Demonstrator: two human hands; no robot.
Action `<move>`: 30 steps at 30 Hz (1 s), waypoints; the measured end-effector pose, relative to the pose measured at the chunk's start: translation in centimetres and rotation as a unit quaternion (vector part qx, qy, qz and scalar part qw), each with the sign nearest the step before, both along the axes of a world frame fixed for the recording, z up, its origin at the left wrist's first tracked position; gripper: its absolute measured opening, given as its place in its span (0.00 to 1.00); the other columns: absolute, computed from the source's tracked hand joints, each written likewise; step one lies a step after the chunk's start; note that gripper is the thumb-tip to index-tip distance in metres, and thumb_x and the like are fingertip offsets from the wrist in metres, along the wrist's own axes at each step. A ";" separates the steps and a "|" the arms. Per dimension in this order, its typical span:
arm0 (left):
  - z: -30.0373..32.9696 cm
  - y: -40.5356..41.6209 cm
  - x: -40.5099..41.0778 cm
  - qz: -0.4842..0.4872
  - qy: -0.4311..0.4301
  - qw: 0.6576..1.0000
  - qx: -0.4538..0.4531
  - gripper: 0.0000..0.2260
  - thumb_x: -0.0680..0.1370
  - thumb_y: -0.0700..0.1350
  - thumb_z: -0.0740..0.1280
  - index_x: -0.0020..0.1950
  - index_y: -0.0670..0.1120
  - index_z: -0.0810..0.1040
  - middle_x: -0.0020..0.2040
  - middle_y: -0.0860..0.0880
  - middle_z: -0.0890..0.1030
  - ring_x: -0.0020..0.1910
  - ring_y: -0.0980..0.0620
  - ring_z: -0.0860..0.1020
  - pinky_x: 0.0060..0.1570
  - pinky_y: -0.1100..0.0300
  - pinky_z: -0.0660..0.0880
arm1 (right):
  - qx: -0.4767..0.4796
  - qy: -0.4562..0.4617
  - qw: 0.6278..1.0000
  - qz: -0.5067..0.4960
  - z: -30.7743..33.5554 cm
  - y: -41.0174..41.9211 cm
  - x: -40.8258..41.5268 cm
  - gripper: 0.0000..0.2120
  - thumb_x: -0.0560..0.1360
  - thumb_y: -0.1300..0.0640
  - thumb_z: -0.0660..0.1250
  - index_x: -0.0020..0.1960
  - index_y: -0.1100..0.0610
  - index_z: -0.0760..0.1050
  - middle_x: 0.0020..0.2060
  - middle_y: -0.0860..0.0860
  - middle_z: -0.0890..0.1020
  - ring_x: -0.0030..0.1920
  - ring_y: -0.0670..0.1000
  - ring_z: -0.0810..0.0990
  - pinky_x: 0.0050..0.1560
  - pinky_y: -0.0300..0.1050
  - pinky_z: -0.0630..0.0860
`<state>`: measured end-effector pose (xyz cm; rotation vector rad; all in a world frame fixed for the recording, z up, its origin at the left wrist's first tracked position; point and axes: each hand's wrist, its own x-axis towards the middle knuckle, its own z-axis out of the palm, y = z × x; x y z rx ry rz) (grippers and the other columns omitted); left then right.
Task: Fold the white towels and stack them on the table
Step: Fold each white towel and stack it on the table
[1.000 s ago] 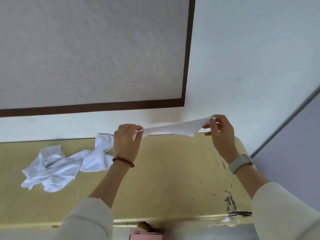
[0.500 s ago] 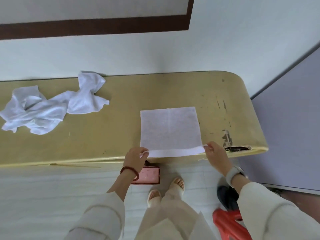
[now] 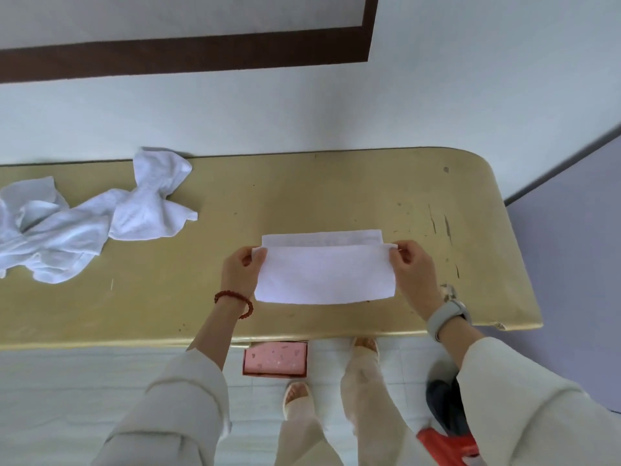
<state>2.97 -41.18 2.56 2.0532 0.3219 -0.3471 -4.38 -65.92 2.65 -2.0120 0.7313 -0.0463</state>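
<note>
Sideways, towel (image 3: pixel 324 275) lies left-right, half-folded.

Both hands, left hand (image 3: pixel 240 272) and right hand (image 3: pixel 411 269), are pinching the white towel (image 3: pixel 324 279) folded over on the yellow table (image 3: pixel 201 297); crumpled towels (image 3: pixel 84 223) are lying off left.

Cream long sleeves (image 3: pixel 174 408), cream trousers (image 3: pixel 363 381); red bead bracelet (image 3: pixel 235 302) left wrist, pale grey watch (image 3: pixel 448 316) right wrist; open-toe sandals (image 3: pixel 297 396)
</note>
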 end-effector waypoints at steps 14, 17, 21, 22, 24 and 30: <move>-6.2 -2.3 3.9 0.073 -0.029 0.988 0.134 0.04 0.75 0.47 0.66 0.44 0.48 0.75 0.35 0.58 0.74 0.35 0.61 0.71 0.34 0.72 0.65 | -0.120 0.038 0.989 0.075 -6.1 -1.8 5.2 0.04 0.75 0.63 0.59 0.49 0.60 0.72 0.42 0.51 0.75 0.38 0.50 0.71 0.36 0.38 0.65; -6.3 -2.4 3.9 0.079 -0.037 0.984 0.152 0.04 0.76 0.48 0.66 0.43 0.48 0.75 0.34 0.58 0.74 0.34 0.60 0.71 0.34 0.69 0.65 | -0.134 0.053 0.986 0.083 -6.1 -1.6 5.5 0.05 0.75 0.64 0.59 0.49 0.60 0.71 0.42 0.51 0.73 0.37 0.49 0.70 0.37 0.41 0.66; -6.7 -2.6 4.0 0.089 -0.034 0.978 0.187 0.06 0.76 0.50 0.65 0.42 0.49 0.74 0.32 0.57 0.73 0.34 0.56 0.71 0.31 0.65 0.65 | -0.154 0.047 0.982 0.100 -6.1 -1.8 5.6 0.04 0.74 0.65 0.59 0.48 0.58 0.68 0.39 0.50 0.71 0.32 0.46 0.65 0.29 0.39 0.64; -6.8 -2.7 4.0 0.089 -0.034 0.975 0.202 0.07 0.76 0.51 0.64 0.42 0.49 0.74 0.32 0.57 0.73 0.34 0.54 0.72 0.31 0.63 0.65 | -0.162 0.044 0.980 0.107 -6.1 -1.8 5.5 0.05 0.74 0.65 0.59 0.48 0.59 0.68 0.39 0.51 0.71 0.31 0.46 0.65 0.29 0.38 0.63; -6.7 -3.0 4.3 0.087 -0.024 0.968 0.233 0.08 0.76 0.52 0.63 0.42 0.48 0.72 0.31 0.56 0.72 0.36 0.50 0.73 0.33 0.60 0.65 | -0.168 0.045 0.978 0.114 -6.1 -1.8 5.5 0.06 0.74 0.65 0.59 0.50 0.59 0.69 0.41 0.52 0.71 0.32 0.47 0.66 0.29 0.37 0.64; -6.7 -3.3 3.8 0.055 -0.119 0.949 0.286 0.13 0.75 0.50 0.62 0.52 0.43 0.75 0.47 0.47 0.77 0.48 0.45 0.74 0.47 0.55 0.66 | -0.300 -0.064 0.942 0.137 -6.1 -0.4 4.8 0.13 0.73 0.65 0.61 0.57 0.61 0.71 0.54 0.59 0.74 0.51 0.56 0.72 0.49 0.48 0.70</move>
